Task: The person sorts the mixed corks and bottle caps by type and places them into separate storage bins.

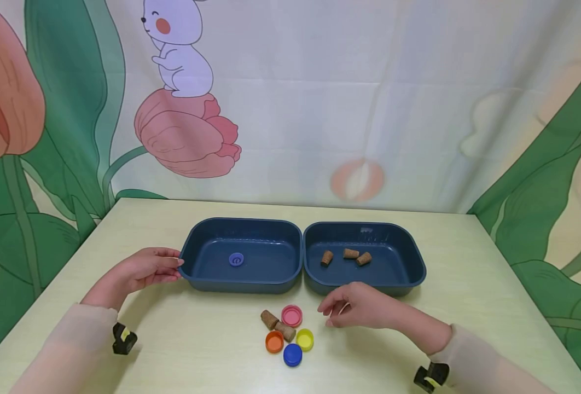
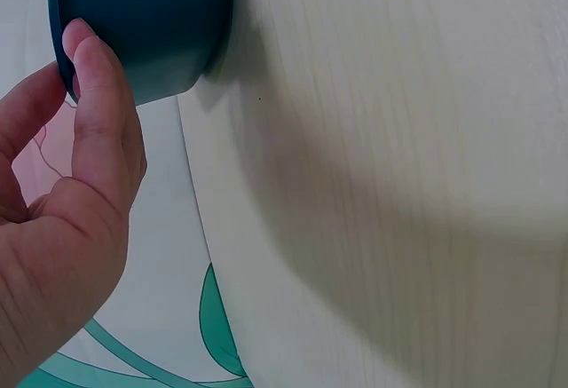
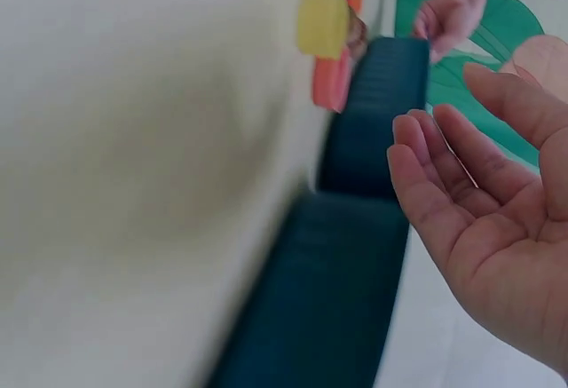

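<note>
My left hand (image 1: 147, 269) pinches the left rim of the left dark blue bin (image 1: 241, 285) between thumb and fingers; the left wrist view shows the thumb and a finger on either side of the rim. A purple bottle cap (image 1: 236, 259) lies inside that bin. My right hand (image 1: 356, 306), fingers loosely bent and holding nothing, hovers in front of the right dark blue bin (image 1: 391, 268). Three corks (image 1: 351, 253) lie in the right bin. Left of the right hand are a pink cap (image 1: 291, 316), a yellow cap (image 1: 304, 340), an orange cap (image 1: 274, 341) and a blue cap (image 1: 292, 354).
Two more corks (image 1: 285, 331) lie among the loose caps on the pale wooden table (image 1: 202, 339). Both bins stand side by side, their short ends meeting. Behind the table hangs a printed curtain (image 1: 290, 109) with flowers and a white rabbit.
</note>
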### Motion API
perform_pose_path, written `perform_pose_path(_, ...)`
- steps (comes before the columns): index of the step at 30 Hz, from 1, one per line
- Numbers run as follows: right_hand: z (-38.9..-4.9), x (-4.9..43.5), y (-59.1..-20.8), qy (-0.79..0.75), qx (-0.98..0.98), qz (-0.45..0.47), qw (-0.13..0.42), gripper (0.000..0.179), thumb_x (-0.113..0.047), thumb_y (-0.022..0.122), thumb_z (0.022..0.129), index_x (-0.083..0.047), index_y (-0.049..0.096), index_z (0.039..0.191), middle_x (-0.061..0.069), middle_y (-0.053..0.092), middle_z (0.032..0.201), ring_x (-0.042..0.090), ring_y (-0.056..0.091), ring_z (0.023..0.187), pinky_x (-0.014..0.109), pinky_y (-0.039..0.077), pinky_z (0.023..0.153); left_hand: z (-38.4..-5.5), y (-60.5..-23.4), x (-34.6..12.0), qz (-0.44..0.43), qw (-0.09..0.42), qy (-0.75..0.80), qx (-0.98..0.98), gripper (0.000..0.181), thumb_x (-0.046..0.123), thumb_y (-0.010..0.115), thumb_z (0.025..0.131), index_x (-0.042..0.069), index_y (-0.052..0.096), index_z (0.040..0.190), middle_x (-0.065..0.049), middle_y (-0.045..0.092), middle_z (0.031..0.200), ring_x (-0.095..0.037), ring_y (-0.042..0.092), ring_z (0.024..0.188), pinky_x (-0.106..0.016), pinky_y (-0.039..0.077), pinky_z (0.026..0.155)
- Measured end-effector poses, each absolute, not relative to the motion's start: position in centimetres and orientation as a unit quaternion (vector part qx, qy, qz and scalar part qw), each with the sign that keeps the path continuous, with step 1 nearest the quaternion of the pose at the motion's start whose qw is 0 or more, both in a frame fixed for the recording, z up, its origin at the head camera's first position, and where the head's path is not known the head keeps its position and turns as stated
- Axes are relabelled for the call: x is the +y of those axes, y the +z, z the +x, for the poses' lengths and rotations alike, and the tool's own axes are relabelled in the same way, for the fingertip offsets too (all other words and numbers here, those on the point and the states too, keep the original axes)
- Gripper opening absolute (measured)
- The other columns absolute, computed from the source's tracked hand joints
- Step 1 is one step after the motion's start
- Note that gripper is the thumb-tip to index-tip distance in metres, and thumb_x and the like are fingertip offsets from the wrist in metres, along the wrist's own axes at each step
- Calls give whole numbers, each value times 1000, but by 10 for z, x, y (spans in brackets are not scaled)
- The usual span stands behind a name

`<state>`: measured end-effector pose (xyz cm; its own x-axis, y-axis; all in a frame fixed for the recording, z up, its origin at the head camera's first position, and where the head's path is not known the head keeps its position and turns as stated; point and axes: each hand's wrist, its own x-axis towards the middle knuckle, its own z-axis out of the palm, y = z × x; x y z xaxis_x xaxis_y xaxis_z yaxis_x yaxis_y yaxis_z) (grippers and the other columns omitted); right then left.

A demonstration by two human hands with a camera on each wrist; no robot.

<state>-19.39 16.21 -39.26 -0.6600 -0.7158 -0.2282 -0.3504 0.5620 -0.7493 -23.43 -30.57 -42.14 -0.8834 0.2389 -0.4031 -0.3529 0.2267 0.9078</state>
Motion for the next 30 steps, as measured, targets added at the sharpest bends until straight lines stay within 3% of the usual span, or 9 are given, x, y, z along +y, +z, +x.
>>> perform_pose_path(6,-189,151,-410,-329,847,-313,276,34,-14,79,89,1,72,118,13,75,114,6,66,92,13,55,83,-233,-420,-304,-34,238,620,747,32,11,54,105,-7,45,129,6,70,84,-5,69,78,-18,62,77)
perform_pose_path(11,-184,141,-420,-299,857,-335,252,39,-15,83,85,2,72,119,12,75,114,13,68,94,17,57,82,-233,-420,-303,-33,238,620,747,30,11,54,105,-6,46,128,6,71,84,-5,70,77,-18,62,77)
perform_pose_path(20,-179,129,-431,-238,886,-347,196,40,-17,87,80,0,75,114,8,76,102,5,60,82,18,54,77,-233,-418,-305,-37,240,622,744,29,11,54,105,-5,45,127,6,71,83,-5,70,77,-19,62,77)
perform_pose_path(30,-175,125,-433,-225,889,-357,178,35,-14,86,79,-2,76,110,5,74,95,2,54,78,17,50,73,-232,-417,-304,-42,243,623,742,26,10,53,105,-4,47,125,6,70,82,-4,70,75,-18,62,76)
